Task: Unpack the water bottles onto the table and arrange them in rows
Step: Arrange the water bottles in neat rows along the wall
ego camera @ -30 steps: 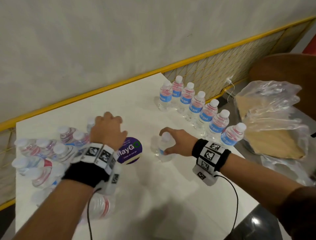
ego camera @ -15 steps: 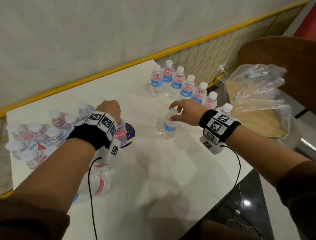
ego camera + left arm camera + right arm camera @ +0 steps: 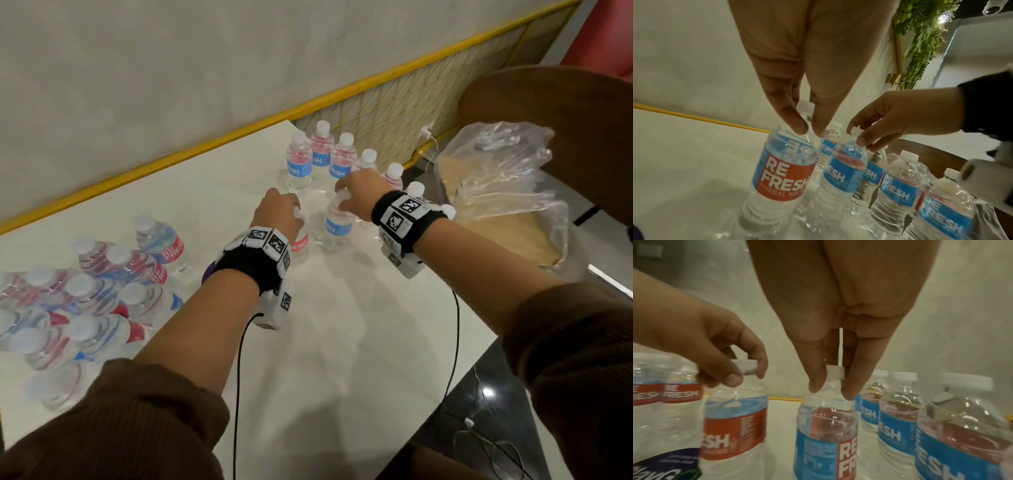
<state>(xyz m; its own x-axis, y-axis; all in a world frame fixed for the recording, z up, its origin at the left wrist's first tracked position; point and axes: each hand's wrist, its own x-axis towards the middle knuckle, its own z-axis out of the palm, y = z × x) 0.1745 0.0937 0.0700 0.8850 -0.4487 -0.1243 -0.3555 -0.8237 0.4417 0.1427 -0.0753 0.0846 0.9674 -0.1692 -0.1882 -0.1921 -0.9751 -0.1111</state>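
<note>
Clear plastic necks were pinched in both hands: my left hand (image 3: 278, 215) held one bottle (image 3: 781, 172), my right hand (image 3: 359, 192) another (image 3: 826, 431), both upright on the counter (image 3: 342, 342); I judged setting them down gently beside the row (image 3: 337, 156) beyond my fingers best.

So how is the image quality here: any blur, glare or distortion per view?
Head: packed bottles at left smeared, wide-angle bending at the edges, glare on the dark floor. Left wrist: dim, label readable, right edge blurred. Right wrist: soft, left hand and outer bottles blurred.
</note>
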